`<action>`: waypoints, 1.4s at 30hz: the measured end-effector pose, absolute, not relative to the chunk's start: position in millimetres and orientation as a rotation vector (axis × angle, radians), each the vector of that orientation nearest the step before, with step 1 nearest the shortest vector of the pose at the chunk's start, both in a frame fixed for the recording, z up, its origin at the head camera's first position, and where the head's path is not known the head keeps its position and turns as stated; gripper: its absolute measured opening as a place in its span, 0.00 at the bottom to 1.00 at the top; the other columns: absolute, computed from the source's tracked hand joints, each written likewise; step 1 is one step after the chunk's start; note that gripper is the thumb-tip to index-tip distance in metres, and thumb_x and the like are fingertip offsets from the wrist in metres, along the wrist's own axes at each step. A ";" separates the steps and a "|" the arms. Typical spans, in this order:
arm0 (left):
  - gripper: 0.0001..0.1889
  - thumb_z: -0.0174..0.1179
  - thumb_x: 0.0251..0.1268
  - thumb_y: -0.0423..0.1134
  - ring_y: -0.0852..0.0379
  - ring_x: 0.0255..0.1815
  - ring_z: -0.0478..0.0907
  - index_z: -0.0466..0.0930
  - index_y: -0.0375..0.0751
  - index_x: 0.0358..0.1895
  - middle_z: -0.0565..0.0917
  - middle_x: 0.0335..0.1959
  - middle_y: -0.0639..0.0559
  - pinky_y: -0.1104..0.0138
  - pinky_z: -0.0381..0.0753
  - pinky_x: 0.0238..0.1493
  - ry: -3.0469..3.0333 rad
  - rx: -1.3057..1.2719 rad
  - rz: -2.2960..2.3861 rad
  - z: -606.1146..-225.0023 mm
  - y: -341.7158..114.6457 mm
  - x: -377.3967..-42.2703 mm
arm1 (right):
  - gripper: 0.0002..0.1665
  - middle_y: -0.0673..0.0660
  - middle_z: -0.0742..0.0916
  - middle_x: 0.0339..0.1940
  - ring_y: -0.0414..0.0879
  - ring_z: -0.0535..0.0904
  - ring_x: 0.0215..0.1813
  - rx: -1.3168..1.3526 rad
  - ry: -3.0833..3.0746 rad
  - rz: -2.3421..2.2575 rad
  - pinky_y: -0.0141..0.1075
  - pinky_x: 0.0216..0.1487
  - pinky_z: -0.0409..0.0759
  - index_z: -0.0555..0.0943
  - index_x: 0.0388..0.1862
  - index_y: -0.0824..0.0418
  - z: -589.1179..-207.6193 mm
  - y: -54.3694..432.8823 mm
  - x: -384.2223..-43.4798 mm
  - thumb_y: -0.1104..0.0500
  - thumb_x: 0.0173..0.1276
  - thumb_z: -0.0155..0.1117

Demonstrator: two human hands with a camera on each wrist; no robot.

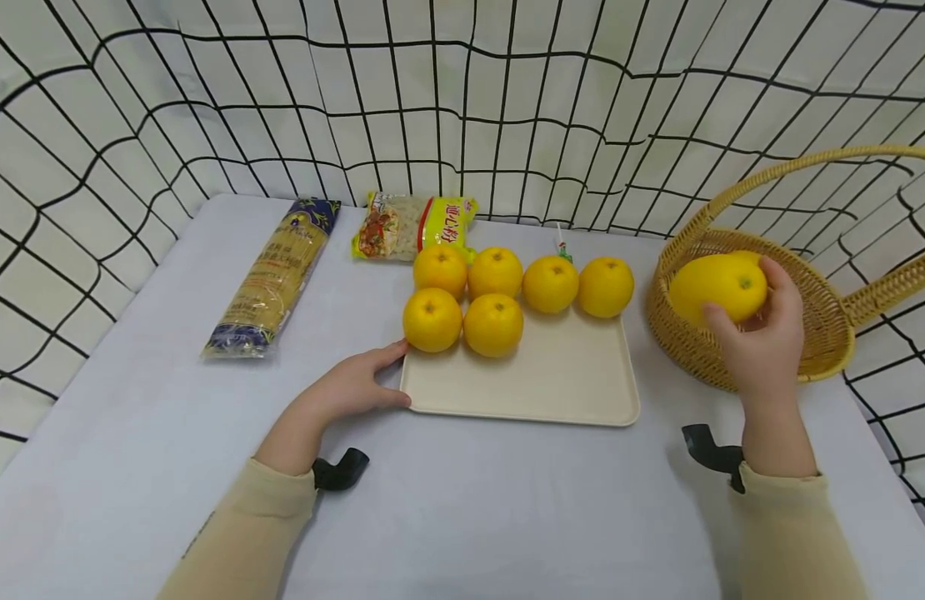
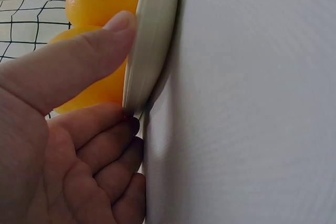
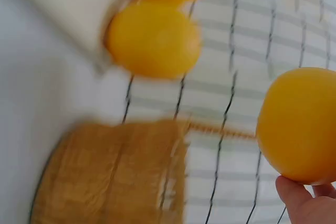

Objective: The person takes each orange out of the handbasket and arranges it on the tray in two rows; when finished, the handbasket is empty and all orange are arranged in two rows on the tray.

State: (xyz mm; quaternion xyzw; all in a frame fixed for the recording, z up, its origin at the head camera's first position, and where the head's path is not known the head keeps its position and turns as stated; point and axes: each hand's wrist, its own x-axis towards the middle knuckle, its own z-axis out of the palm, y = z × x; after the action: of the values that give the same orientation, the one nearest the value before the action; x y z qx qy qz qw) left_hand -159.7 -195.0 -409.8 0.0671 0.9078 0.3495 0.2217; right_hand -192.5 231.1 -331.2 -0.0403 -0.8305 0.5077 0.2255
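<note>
My right hand (image 1: 770,337) grips an orange (image 1: 706,287) over the wicker basket (image 1: 676,354); a bit of another yellow-orange surface shows just behind it. The right wrist view has the same orange (image 3: 299,124) with fingertips beneath it. On the other side, my left hand (image 1: 350,383) rests thumb and fingertips along the left edge of a cream tray (image 1: 560,375). Several oranges stand on that tray, two of them in a front row, such as the front left orange (image 1: 432,321). From the left wrist, the thumb (image 2: 100,51) lies against the tray's rim (image 2: 152,40).
A long pack of noodles (image 1: 275,279) lies to the left on the white table (image 1: 462,500). Behind the oranges is a yellow-and-clear food packet (image 1: 413,227). The basket's tall handle (image 1: 770,175) arches up at the right. Black netting (image 1: 507,108) over white cloth encloses the back and sides.
</note>
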 end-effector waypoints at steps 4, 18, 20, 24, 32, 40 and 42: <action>0.45 0.66 0.50 0.48 0.45 0.72 0.51 0.52 0.43 0.70 0.55 0.72 0.47 0.50 0.51 0.70 2.507 0.186 0.967 -410.5 -195.6 -160.1 | 0.38 0.47 0.68 0.59 0.40 0.68 0.55 0.066 -2.246 1.504 0.25 0.55 0.72 0.64 0.65 0.55 -329.2 204.5 -191.9 0.67 0.53 0.63; 0.45 0.66 0.49 0.48 0.44 0.72 0.51 0.52 0.43 0.70 0.55 0.71 0.47 0.50 0.52 0.70 2.506 0.190 0.963 -409.5 -195.8 -160.5 | 0.38 0.57 0.69 0.61 0.44 0.67 0.59 0.205 -2.407 1.552 0.40 0.60 0.71 0.63 0.64 0.62 -355.4 143.1 -199.6 0.63 0.54 0.66; 0.45 0.66 0.50 0.47 0.44 0.71 0.51 0.52 0.43 0.70 0.55 0.71 0.47 0.50 0.52 0.70 2.508 0.190 0.963 -408.6 -195.6 -160.2 | 0.39 0.58 0.67 0.63 0.47 0.66 0.61 0.188 -2.443 1.590 0.45 0.62 0.70 0.61 0.65 0.62 -360.0 139.1 -201.0 0.62 0.55 0.65; 0.45 0.66 0.50 0.47 0.44 0.72 0.51 0.52 0.43 0.70 0.55 0.71 0.46 0.50 0.51 0.70 2.502 0.187 0.966 -406.7 -194.9 -159.6 | 0.40 0.60 0.66 0.64 0.51 0.66 0.62 0.152 -2.535 1.601 0.47 0.64 0.68 0.59 0.66 0.62 -368.9 133.2 -204.0 0.60 0.57 0.65; 0.45 0.66 0.50 0.47 0.44 0.72 0.51 0.52 0.43 0.70 0.55 0.71 0.46 0.49 0.51 0.70 2.497 0.179 0.966 -406.0 -194.0 -159.0 | 0.41 0.61 0.67 0.64 0.52 0.65 0.61 0.168 -2.659 1.567 0.49 0.62 0.69 0.60 0.66 0.62 -380.0 127.3 -207.6 0.57 0.56 0.66; 0.45 0.66 0.49 0.46 0.43 0.72 0.51 0.52 0.43 0.70 0.55 0.71 0.46 0.49 0.51 0.70 2.492 0.182 0.976 -404.4 -193.8 -158.8 | 0.42 0.62 0.64 0.66 0.53 0.63 0.62 0.204 -2.794 1.513 0.51 0.62 0.68 0.59 0.67 0.61 -385.5 126.7 -209.3 0.54 0.56 0.65; 0.45 0.66 0.49 0.46 0.43 0.72 0.51 0.52 0.43 0.70 0.55 0.71 0.46 0.49 0.51 0.70 2.491 0.182 0.977 -404.4 -193.7 -158.8 | 0.42 0.62 0.63 0.66 0.54 0.62 0.63 0.216 -2.824 1.500 0.51 0.62 0.68 0.58 0.67 0.61 -386.6 126.5 -209.6 0.55 0.57 0.65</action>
State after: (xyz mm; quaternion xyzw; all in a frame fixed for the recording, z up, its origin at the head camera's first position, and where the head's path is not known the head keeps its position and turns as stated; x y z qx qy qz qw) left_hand -158.8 -193.7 -404.4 0.0659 0.9044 0.3548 0.2276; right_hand -209.6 126.5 -386.6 0.0675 -0.8807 0.4678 -0.0315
